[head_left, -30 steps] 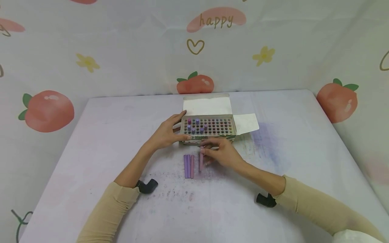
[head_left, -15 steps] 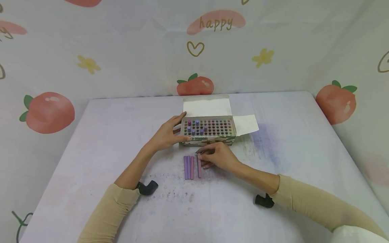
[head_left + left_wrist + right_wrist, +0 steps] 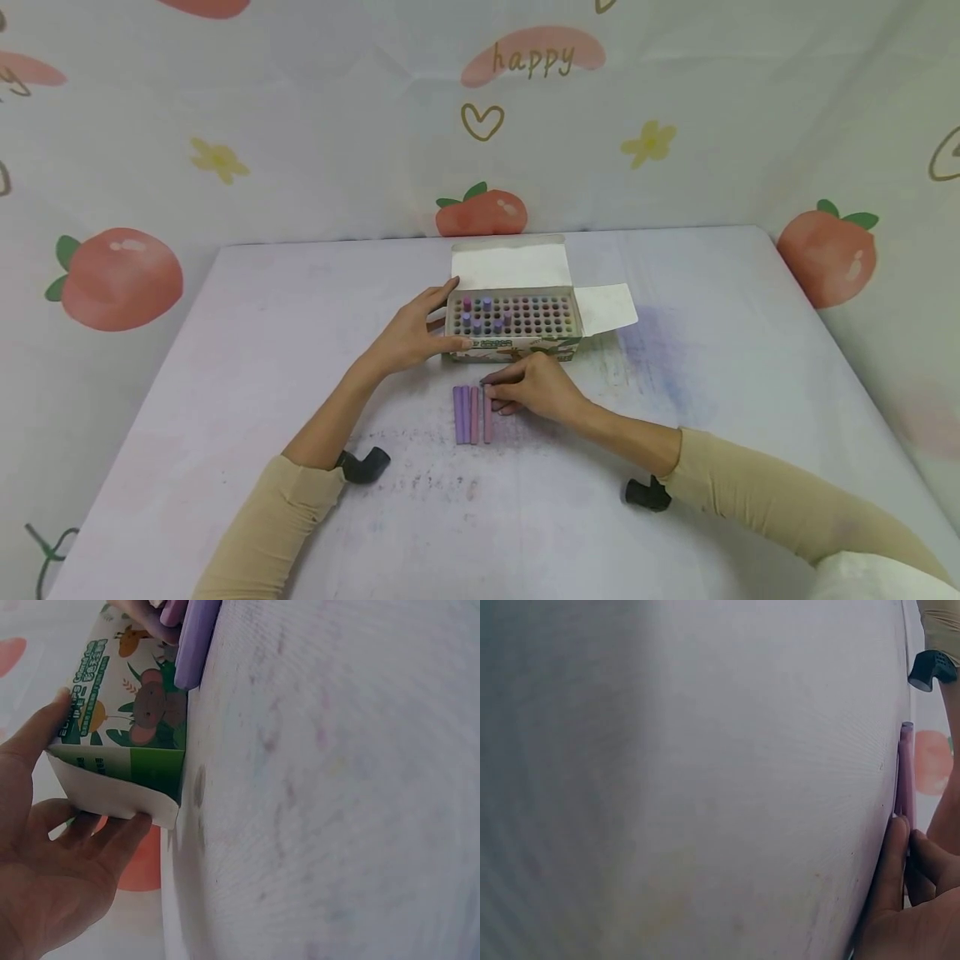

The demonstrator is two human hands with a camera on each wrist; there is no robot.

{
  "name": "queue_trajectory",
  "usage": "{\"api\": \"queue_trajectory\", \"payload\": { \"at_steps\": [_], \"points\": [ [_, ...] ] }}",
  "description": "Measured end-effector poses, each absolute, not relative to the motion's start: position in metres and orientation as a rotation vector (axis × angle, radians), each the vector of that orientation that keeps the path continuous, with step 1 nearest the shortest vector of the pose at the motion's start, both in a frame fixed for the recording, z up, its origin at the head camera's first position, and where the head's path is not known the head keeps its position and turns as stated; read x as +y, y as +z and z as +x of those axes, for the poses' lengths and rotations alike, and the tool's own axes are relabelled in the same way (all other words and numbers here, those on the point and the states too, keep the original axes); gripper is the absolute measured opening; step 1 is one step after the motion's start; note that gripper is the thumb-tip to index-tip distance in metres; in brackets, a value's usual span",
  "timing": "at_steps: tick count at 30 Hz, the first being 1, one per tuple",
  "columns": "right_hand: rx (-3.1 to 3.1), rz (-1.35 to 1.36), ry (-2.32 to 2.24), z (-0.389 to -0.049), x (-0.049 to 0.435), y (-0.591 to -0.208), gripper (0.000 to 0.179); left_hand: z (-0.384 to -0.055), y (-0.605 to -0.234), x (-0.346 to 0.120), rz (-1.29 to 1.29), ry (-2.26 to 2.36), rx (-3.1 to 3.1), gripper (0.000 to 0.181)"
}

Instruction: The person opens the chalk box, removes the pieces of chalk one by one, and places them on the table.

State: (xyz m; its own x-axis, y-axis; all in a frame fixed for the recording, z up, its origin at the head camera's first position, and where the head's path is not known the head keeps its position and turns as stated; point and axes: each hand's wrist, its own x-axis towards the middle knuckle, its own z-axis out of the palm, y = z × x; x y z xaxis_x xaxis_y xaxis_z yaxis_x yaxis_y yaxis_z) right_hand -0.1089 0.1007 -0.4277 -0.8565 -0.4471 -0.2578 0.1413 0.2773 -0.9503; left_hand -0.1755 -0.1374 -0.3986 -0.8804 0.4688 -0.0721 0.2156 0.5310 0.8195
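A cardboard chalk box (image 3: 558, 346) with its lid folded back stands on the table, several purple and magenta chalk sticks (image 3: 487, 303) poking up from its holes. My left hand (image 3: 411, 333) grips the box's left end, thumb on the printed front; in the left wrist view the fingertips touch a white side flap (image 3: 101, 793). Two purple sticks (image 3: 462, 417) and one pink stick lie side by side in front of the box. Just right of them, my right hand (image 3: 546, 390) pinches another pink chalk stick (image 3: 487, 427) by its far end, roughly parallel to the row.
The box's right flap (image 3: 606, 308) sticks out over the table (image 3: 720, 333). Chalk dust and blue smudges (image 3: 660, 350) mark the tabletop. A printed cloth (image 3: 337, 125) hangs behind. Black wrist mounts (image 3: 366, 465) sit on both forearms.
My right hand has moved left and a little nearer, bringing its pink chalk stick closer to the row of three. The left hand stays on the box.
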Motion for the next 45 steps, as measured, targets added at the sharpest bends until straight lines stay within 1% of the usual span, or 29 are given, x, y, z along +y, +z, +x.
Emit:
{"api": "queue_trajectory", "payload": {
  "at_steps": [15,23,36,45],
  "points": [
    [2.052,-0.284,-1.587,-0.108,0.100,-0.428,0.020,-0.172,-0.402,-0.140,0.550,1.292,2.473,0.100],
    [1.982,-0.296,-1.621,-0.111,0.103,-0.411,0.023,-0.172,-0.400,-0.138,0.551,1.280,2.478,0.101],
    [2.116,-0.510,-1.494,-0.123,0.115,-0.383,0.027,-0.172,-0.401,-0.138,0.573,1.286,2.469,0.100],
    [2.259,-0.672,-1.497,-0.138,0.121,-0.369,0.021,-0.175,-0.399,-0.139,0.583,1.311,2.466,0.101]
  ]
}}
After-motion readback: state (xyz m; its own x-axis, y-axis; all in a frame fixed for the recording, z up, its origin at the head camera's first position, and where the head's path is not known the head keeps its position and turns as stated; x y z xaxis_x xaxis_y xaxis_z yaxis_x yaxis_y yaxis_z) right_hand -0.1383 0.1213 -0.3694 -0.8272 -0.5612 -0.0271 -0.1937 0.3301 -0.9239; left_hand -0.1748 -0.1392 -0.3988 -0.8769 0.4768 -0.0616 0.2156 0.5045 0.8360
